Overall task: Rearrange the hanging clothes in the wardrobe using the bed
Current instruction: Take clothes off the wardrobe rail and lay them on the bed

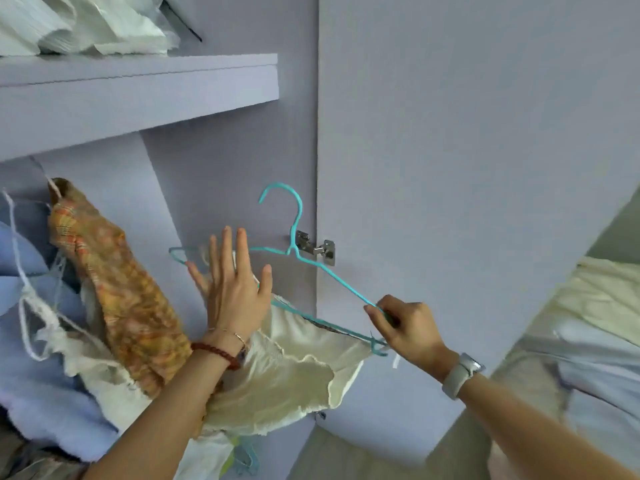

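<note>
Wardrobe: lilac carcass with its door swung open at right; a silver hinge joins door and side panel.
Shelf: a thick lilac shelf runs across the upper left, with pale folded fabric piled on top.
Bed: at the right edge, the bed carries pale blue and cream bedding.
Hanging clothes: lower left, a light blue garment hangs beside an orange checked garment and a white hanger.
Cream garment: a cream garment droops from the teal hanger, in front of the wardrobe opening, between the two hands.
Teal hanger: the teal hanger is held tilted, hook up, clear of any rail.
Left hand: the left hand is spread flat, fingers straight, against the hanger's left half and the cream cloth; beaded bracelet on the wrist.
Right hand: the right hand pinches the hanger's right shoulder between curled fingers and thumb; watch on the wrist.
</note>
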